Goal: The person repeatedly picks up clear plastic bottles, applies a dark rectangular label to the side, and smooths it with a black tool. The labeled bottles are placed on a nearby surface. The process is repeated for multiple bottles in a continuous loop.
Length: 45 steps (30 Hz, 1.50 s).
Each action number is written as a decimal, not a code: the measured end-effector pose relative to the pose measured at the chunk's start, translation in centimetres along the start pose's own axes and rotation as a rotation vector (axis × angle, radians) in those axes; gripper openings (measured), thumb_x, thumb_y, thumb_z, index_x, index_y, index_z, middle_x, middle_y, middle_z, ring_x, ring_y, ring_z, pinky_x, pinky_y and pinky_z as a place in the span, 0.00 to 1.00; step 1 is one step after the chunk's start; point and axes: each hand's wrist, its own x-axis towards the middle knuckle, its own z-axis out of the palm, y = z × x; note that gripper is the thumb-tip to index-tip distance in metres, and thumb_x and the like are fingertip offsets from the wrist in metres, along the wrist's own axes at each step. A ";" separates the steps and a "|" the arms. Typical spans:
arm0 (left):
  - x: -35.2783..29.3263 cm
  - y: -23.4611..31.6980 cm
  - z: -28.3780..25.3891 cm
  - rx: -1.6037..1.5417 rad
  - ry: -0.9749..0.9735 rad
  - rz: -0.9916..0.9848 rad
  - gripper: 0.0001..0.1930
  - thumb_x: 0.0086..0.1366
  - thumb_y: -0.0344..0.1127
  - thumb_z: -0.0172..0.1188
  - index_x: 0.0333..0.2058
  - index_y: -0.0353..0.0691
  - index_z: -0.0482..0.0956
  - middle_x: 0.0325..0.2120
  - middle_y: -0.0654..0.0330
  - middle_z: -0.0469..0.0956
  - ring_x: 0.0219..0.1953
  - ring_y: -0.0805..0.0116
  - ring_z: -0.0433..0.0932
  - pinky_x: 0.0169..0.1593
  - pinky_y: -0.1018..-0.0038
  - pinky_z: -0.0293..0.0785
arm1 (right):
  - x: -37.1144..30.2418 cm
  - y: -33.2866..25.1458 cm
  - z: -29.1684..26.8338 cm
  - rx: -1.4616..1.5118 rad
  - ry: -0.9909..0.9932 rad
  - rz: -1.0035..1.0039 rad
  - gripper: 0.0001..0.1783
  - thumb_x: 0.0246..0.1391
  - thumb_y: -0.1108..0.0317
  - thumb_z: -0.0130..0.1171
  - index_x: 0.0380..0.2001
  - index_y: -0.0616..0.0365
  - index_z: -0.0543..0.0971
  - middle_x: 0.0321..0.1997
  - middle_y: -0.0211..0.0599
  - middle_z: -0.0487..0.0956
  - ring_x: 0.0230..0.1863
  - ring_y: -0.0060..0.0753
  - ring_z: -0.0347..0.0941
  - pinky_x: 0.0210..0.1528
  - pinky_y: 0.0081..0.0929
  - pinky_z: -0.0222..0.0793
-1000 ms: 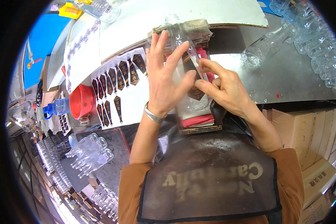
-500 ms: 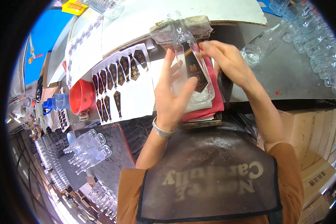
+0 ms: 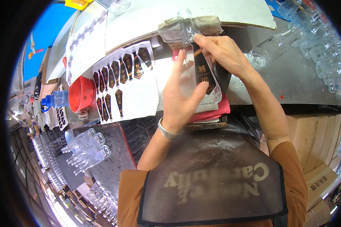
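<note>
1. Head view, the bottle: a clear glass bottle (image 3: 192,62) lies in front of the person, its neck on a rolled cloth (image 3: 210,24) at the far end and its base above a red cloth (image 3: 221,107) at the near end. A dark label (image 3: 204,70) with gold marks shows on the body.
2. Head view, the left hand (image 3: 182,96): it is at the bottle's left side, thumb wide of the other fingers, with the thumb tip over the label's lower part. A silver bracelet (image 3: 166,130) circles the wrist.
3. Head view, the right hand (image 3: 225,55): it reaches in from the right to the bottle's shoulder, thumb and forefinger narrow together. Whether they pinch anything cannot be told.
4. Head view, left: a white sheet (image 3: 138,100) carries rows of dark labels; beyond its left edge are a red bowl (image 3: 80,94) and a blue-capped plastic bottle (image 3: 59,99).
5. Head view, right: another glass bottle (image 3: 257,56) lies on the metal desk (image 3: 250,90), near crowded glass bottles (image 3: 322,49) farther right. Cardboard boxes (image 3: 305,138) stand on the near right, below the desk.
</note>
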 end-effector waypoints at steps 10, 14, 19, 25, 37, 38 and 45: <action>0.2 -0.1 -0.1 0.040 -0.012 0.026 0.44 0.57 0.33 0.71 0.68 0.26 0.57 0.60 0.43 0.71 0.61 0.57 0.73 0.59 0.64 0.72 | 0.1 0.2 -0.1 0.042 -0.032 -0.011 0.39 0.60 0.33 0.50 0.34 0.64 0.87 0.26 0.41 0.84 0.30 0.30 0.78 0.37 0.29 0.73; 0.3 -0.1 -0.2 0.022 -0.027 0.002 0.44 0.58 0.34 0.71 0.68 0.26 0.56 0.62 0.43 0.68 0.62 0.57 0.72 0.60 0.64 0.72 | 0.4 0.4 -0.3 0.066 -0.069 -0.019 0.39 0.61 0.33 0.50 0.37 0.65 0.86 0.28 0.41 0.85 0.30 0.29 0.77 0.36 0.28 0.72; -0.4 -0.2 -0.3 -0.234 -0.029 -0.098 0.37 0.67 0.28 0.60 0.70 0.28 0.53 0.68 0.44 0.61 0.66 0.55 0.67 0.65 0.64 0.68 | -1.7 0.9 -0.5 0.324 -0.155 0.051 0.31 0.68 0.40 0.47 0.43 0.63 0.75 0.30 0.30 0.76 0.20 0.18 0.71 0.21 0.16 0.65; -1.2 -0.1 -1.0 -0.303 -0.084 -0.283 0.33 0.71 0.26 0.54 0.70 0.29 0.52 0.67 0.43 0.63 0.68 0.57 0.64 0.68 0.65 0.62 | -8.2 0.5 -0.3 0.395 -0.218 0.230 0.34 0.65 0.49 0.56 0.59 0.72 0.73 0.46 0.45 0.82 0.29 0.24 0.77 0.36 0.23 0.72; -1.0 -0.5 -0.7 -0.393 -0.084 -0.252 0.34 0.70 0.23 0.56 0.71 0.29 0.51 0.67 0.45 0.61 0.71 0.56 0.59 0.70 0.64 0.59 | -8.3 2.0 1.5 0.304 -0.041 0.025 0.34 0.59 0.54 0.64 0.57 0.74 0.73 0.52 0.55 0.81 0.52 0.38 0.79 0.55 0.31 0.73; -1.0 -0.5 -0.7 -0.394 -0.086 -0.250 0.34 0.70 0.23 0.56 0.71 0.29 0.51 0.67 0.44 0.61 0.71 0.56 0.59 0.70 0.64 0.59 | -8.3 2.1 1.5 0.293 -0.035 0.016 0.34 0.59 0.54 0.64 0.57 0.74 0.73 0.52 0.55 0.81 0.52 0.38 0.79 0.55 0.31 0.73; -1.1 -0.8 -0.6 -0.401 -0.082 -0.243 0.34 0.69 0.24 0.57 0.70 0.29 0.52 0.67 0.44 0.62 0.71 0.56 0.60 0.70 0.64 0.59 | -8.3 2.4 1.5 0.318 -0.045 -0.008 0.34 0.60 0.55 0.64 0.57 0.75 0.72 0.53 0.56 0.80 0.52 0.38 0.79 0.55 0.31 0.73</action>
